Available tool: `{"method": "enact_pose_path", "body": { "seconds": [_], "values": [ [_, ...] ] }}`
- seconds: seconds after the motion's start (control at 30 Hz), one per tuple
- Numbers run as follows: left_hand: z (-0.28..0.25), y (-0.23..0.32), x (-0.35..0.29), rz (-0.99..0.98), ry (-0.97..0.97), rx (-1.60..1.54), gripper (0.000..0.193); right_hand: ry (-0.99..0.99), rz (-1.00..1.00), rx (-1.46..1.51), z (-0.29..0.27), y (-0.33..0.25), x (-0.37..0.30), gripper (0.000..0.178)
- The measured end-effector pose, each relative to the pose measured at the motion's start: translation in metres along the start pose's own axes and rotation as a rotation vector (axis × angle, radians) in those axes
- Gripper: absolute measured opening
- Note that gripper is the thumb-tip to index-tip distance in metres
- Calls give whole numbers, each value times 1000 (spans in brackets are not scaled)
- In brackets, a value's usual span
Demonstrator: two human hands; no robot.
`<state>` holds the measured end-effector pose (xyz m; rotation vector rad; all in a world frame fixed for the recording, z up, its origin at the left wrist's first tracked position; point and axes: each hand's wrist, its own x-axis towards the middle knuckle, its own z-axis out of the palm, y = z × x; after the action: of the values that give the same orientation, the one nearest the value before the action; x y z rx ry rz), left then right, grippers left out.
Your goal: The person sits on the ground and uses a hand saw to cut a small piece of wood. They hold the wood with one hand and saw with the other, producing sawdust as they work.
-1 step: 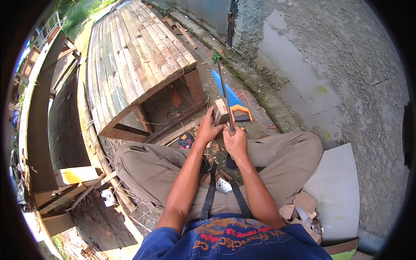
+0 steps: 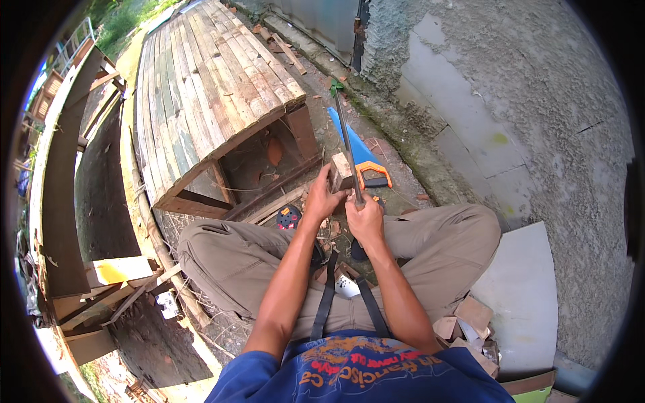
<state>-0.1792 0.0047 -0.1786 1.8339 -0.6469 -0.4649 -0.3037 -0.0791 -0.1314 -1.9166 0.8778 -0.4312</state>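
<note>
My left hand [image 2: 324,199] is closed round a small wooden block [image 2: 342,173], tilted up in front of my crossed legs. Just to its right, my right hand [image 2: 366,218] is wrapped round the lower end of a long narrow metal blade [image 2: 345,131]. The blade points away from me and is seen almost edge-on, close beside the block; whether they touch I cannot tell. Its grip is mostly hidden by my fingers. Beyond my hands lies a handsaw [image 2: 373,176] with a blue blade and an orange and black handle, on the ground.
A low bench with a bamboo-slat top [image 2: 208,94] stands ahead to the left. A rough concrete wall [image 2: 537,114] rises on the right. Wood offcuts [image 2: 474,317] lie by a pale curved board [image 2: 527,289]. A black clog [image 2: 289,217] shows near my left shin.
</note>
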Motion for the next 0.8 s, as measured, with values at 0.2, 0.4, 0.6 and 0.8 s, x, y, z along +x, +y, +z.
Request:
{"method": "enact_pose_path", "body": {
  "seconds": [0.2,0.4,0.6,0.8],
  "values": [
    [-19,54,-12,105,54,26,82,42,-126,40,-26,-38,-19,27],
    [-16,5,-7,21,-96,161,111,-36,-24,-19,8,0,-3,29],
    [-19,-16,4,-21,-94,-296,99,-86,12,-2,10,-8,1,31],
    [-28,49,-8,-41,-28,-349,84,-24,-20,1,-16,-33,-11,27]
  ]
}}
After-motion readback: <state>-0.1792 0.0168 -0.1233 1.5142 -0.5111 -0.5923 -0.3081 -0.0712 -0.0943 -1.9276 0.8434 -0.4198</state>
